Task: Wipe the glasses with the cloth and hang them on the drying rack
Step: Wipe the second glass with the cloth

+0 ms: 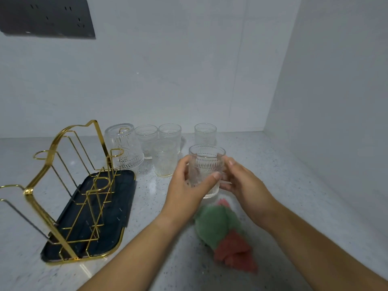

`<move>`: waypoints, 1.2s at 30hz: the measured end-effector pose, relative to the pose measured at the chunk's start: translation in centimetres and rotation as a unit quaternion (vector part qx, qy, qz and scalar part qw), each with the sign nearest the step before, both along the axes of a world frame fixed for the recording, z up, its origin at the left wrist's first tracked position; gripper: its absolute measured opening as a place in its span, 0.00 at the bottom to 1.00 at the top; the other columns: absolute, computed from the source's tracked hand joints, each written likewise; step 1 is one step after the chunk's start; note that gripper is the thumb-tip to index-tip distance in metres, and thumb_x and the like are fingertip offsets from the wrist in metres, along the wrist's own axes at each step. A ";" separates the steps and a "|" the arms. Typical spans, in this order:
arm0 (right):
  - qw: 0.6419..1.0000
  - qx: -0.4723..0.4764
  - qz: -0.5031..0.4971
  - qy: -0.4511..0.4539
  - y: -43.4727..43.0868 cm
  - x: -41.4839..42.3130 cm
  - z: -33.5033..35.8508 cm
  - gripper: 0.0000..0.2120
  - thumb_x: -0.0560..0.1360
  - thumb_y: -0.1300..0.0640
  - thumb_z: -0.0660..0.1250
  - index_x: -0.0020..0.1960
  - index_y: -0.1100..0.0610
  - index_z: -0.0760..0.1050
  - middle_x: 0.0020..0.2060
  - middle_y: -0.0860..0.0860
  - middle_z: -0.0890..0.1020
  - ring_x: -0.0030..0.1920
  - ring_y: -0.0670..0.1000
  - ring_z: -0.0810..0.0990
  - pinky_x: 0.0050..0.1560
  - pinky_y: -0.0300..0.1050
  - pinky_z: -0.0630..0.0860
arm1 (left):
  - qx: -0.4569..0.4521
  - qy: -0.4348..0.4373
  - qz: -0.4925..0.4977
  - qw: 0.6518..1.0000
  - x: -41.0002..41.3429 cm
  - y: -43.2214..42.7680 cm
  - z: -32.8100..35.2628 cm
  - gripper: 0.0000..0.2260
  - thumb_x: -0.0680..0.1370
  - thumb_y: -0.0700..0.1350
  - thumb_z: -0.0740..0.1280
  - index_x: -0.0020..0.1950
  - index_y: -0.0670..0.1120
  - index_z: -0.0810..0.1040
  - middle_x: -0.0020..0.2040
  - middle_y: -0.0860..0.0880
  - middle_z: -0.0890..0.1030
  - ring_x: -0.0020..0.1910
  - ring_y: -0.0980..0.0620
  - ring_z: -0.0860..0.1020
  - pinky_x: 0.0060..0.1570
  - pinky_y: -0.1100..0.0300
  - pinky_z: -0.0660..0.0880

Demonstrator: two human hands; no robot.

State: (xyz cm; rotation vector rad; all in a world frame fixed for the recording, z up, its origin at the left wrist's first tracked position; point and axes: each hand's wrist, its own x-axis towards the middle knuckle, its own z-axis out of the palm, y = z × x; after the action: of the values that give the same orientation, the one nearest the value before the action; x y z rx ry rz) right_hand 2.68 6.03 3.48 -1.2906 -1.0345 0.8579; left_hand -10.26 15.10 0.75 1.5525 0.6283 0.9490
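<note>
**Left hand [189, 186] and right hand [246, 182] wrapped round one glass [206, 162]**

My left hand grips the glass from its left side, thumb laid across the near face and fingers curled round the back. My right hand holds the opposite side, fingers bent against the wall of the glass and thumb raised towards the rim. The glass is clear and ribbed, upright with its mouth up, held between the two hands in front of me. I cannot tell whether its base clears the worktop [294, 185].

Just below it and nearer to me lies the cloth [220, 227], crumpled, green with red parts, and touched by neither hand.

Behind the held glass, three glasses [164, 157] stand upright in a bunch on the worktop. A lone glass [205, 133] stands apart to their right, close to the back wall.

To my left sits the drying rack [69, 185], gold wire on a dark tray [117, 206]. An upturned glass [123, 145] hangs on the rack's far end, just beside the bunched three.

A dark socket panel [46, 17] is fixed to the wall, high on the left.
</note>
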 end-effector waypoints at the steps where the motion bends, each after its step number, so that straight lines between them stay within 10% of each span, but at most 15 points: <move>1: 1.000 0.000 0.010 0.017 -0.4 -0.6 0.1 0.24 0.81 0.39 0.56 0.71 0.48 0.75 0.62 0.49 0.85 0.63 0.50 0.83 0.69 0.54 0.74 | -0.027 -0.024 -0.020 0.999 -0.5 -0.2 0.2 0.23 0.74 0.47 0.80 0.67 0.52 0.76 0.57 0.54 0.87 0.57 0.56 0.85 0.54 0.63 0.80; 4: 1.000 -0.030 0.004 -0.008 -1.5 -1.8 -0.2 0.24 0.82 0.38 0.57 0.75 0.43 0.71 0.66 0.46 0.82 0.65 0.50 0.82 0.69 0.53 0.75 | -0.083 -0.073 -0.055 0.992 -1.7 -0.3 0.2 0.27 0.74 0.48 0.80 0.69 0.46 0.74 0.58 0.48 0.88 0.58 0.49 0.86 0.55 0.56 0.82; 9: 0.934 -0.136 -0.100 -0.316 -5.1 -3.1 -2.5 0.12 0.79 0.44 0.69 0.60 0.45 0.79 0.59 0.37 0.78 0.59 0.35 0.76 0.65 0.40 0.73 | -0.168 -0.125 -0.076 0.975 -2.6 -0.3 -1.2 0.28 0.72 0.49 0.78 0.69 0.46 0.74 0.56 0.46 0.88 0.54 0.46 0.86 0.51 0.54 0.84; 14: 0.833 -0.205 -0.066 -0.510 -5.7 -4.2 -4.5 0.35 0.69 0.25 0.63 0.68 0.45 0.76 0.68 0.36 0.69 0.69 0.41 0.65 0.71 0.39 0.59 | -0.201 -0.134 -0.077 0.967 -2.6 0.4 -1.9 0.40 0.67 0.61 0.81 0.77 0.54 0.71 0.68 0.46 0.83 0.65 0.44 0.83 0.68 0.40 0.77; 17: 0.818 -0.171 -0.091 -0.541 -5.2 -4.7 -5.0 0.18 0.76 0.37 0.66 0.60 0.45 0.79 0.62 0.37 0.73 0.64 0.43 0.69 0.66 0.40 0.62 | -0.206 -0.136 -0.086 0.965 -2.9 0.9 -2.1 0.43 0.65 0.62 0.82 0.77 0.55 0.70 0.69 0.46 0.82 0.66 0.44 0.83 0.71 0.37 0.74; 25: 0.946 -0.131 -0.171 -0.244 -4.9 -4.9 -3.1 0.07 0.80 0.51 0.71 0.44 0.50 0.84 0.36 0.50 0.86 0.32 0.48 0.85 0.39 0.45 0.83 | -0.223 -0.145 -0.098 0.959 -3.5 0.5 -1.7 0.37 0.69 0.59 0.81 0.75 0.51 0.73 0.64 0.46 0.85 0.61 0.47 0.85 0.63 0.46 0.79; 29: 0.945 -0.132 -0.176 -0.242 -4.7 -4.8 -3.4 0.08 0.80 0.52 0.71 0.43 0.51 0.85 0.38 0.47 0.87 0.38 0.41 0.85 0.39 0.31 0.78 | -0.203 -0.132 -0.113 0.964 -3.6 0.2 -1.6 0.26 0.73 0.57 0.78 0.68 0.52 0.77 0.59 0.46 0.87 0.58 0.45 0.86 0.58 0.47 0.80; 32: 0.948 -0.096 -0.226 -0.201 -4.5 -4.4 -3.2 0.11 0.80 0.54 0.70 0.40 0.55 0.84 0.35 0.53 0.85 0.33 0.44 0.80 0.37 0.36 0.75 | -0.213 -0.120 -0.111 0.963 -3.5 0.3 -1.9 0.35 0.70 0.61 0.80 0.73 0.54 0.73 0.64 0.47 0.85 0.63 0.44 0.84 0.68 0.41 0.76; 36: 0.961 -0.021 -0.254 0.102 -3.9 -4.7 -1.2 0.12 0.81 0.54 0.68 0.49 0.64 0.83 0.34 0.63 0.83 0.29 0.57 0.80 0.35 0.51 0.79 | -0.225 -0.120 -0.110 0.961 -3.2 0.4 -2.1 0.41 0.67 0.66 0.82 0.76 0.63 0.70 0.74 0.46 0.78 0.70 0.42 0.79 0.73 0.37 0.71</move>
State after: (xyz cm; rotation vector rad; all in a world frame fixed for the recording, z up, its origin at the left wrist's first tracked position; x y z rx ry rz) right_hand -2.05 2.17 2.28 -1.3865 -0.4867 0.5996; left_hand -13.49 15.46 -1.37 1.0576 0.4485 0.7473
